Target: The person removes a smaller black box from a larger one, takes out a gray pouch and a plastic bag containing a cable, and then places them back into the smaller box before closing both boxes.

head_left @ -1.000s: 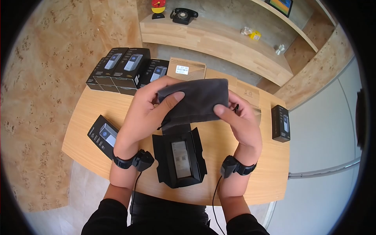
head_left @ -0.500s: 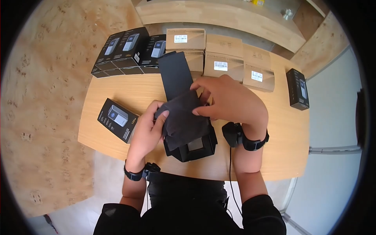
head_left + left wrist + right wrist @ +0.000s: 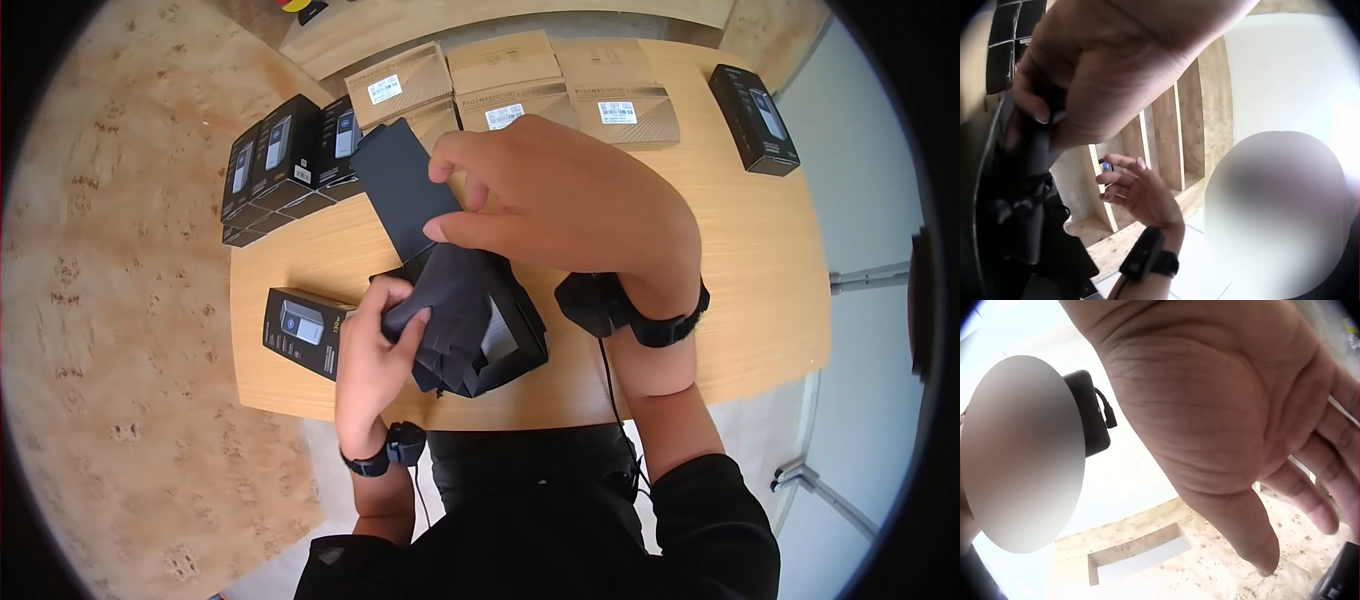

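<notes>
My left hand (image 3: 368, 355) pinches the left side of a dark grey cloth pouch (image 3: 455, 300), thumb on top. Its cloth hangs in folds over an open black box (image 3: 528, 350), which has a tall flap (image 3: 405, 195) standing up at the back. A pale panel (image 3: 500, 335) shows inside the box beside the pouch. Above the pouch and in front of the flap, my right hand (image 3: 560, 200) hovers with its fingers apart and bent a little. In the right wrist view the palm of the right hand (image 3: 1210, 419) faces the camera, holding nothing.
A printed black box (image 3: 305, 332) lies left of my left hand. Several similar boxes (image 3: 275, 160) are stacked at the back left, next to several brown cartons (image 3: 510, 75). Another black box (image 3: 755, 120) stands far right on the wooden table (image 3: 740, 300).
Both hands held the pouch flat and raised at first. It has come down over the open box and now sags in folds from the left hand; the right hand has let go and lifted away.
</notes>
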